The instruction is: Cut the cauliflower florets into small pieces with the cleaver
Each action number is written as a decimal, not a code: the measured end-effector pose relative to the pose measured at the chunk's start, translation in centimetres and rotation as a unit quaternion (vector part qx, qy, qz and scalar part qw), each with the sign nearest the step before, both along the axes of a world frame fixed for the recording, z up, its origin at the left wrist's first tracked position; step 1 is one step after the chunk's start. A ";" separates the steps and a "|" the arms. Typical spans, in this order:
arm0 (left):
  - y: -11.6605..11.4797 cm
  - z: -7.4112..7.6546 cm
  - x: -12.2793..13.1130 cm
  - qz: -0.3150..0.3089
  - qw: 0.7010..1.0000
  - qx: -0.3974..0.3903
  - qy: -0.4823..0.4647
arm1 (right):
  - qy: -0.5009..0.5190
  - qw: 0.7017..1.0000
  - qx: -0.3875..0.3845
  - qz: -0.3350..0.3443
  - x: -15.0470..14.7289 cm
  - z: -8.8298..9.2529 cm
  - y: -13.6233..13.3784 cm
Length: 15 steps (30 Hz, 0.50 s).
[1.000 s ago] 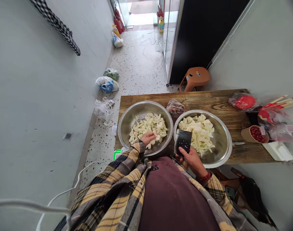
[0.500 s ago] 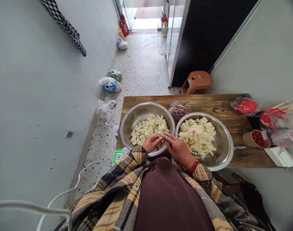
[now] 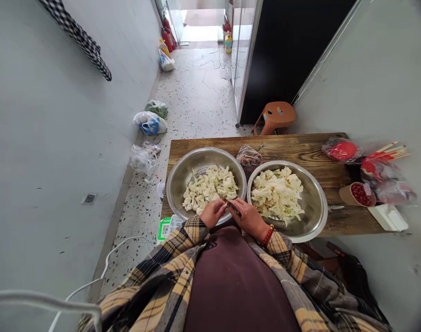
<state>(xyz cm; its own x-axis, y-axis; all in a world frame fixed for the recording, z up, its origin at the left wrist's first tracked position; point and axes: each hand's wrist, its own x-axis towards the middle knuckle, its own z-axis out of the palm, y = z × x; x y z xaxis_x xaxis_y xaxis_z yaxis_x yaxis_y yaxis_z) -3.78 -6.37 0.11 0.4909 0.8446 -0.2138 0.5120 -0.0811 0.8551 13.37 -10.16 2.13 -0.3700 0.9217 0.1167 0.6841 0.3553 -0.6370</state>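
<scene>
Two steel bowls stand side by side. Small cauliflower florets (image 3: 210,184) lie in the left bowl (image 3: 174,189), and larger cauliflower pieces (image 3: 277,191) fill much of the right bowl (image 3: 319,203). My left hand (image 3: 213,213) is closed at the near rim of the left bowl, its fingertips pinched on something too small to make out. Beside it, my right hand (image 3: 248,216) is closed round a thin dark tool, perhaps a small knife, whose end points at my left fingertips. A red beaded bracelet circles my right wrist.
On the wooden table (image 3: 310,147) are a bagged bundle (image 3: 249,159), a cup of red items (image 3: 362,194), a white box (image 3: 388,217), red packages and sticks. Beyond it stands an orange stool (image 3: 277,115). Bags (image 3: 151,123) lie along the left wall.
The whole view has shifted slightly, so the table and bowls appear further left. My hands have moved lower against the left bowl's near rim, still close together.
</scene>
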 end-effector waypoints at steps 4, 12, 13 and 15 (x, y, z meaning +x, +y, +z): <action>-0.5 -1.3 -0.6 -0.005 0.998 -0.044 0.039 | -0.037 0.999 0.002 -0.006 -1.0 -1.4 -0.9; -2.2 -1.6 -1.2 -0.011 0.995 0.024 0.097 | -0.004 0.998 -0.038 0.057 -0.1 -1.7 -1.0; -2.3 -1.5 -1.1 -0.013 0.994 0.029 0.103 | -0.002 0.997 -0.039 0.065 0.1 -1.7 -1.0; -2.3 -1.5 -1.1 -0.013 0.994 0.031 0.104 | -0.008 0.997 -0.036 0.065 0.0 -1.9 -1.1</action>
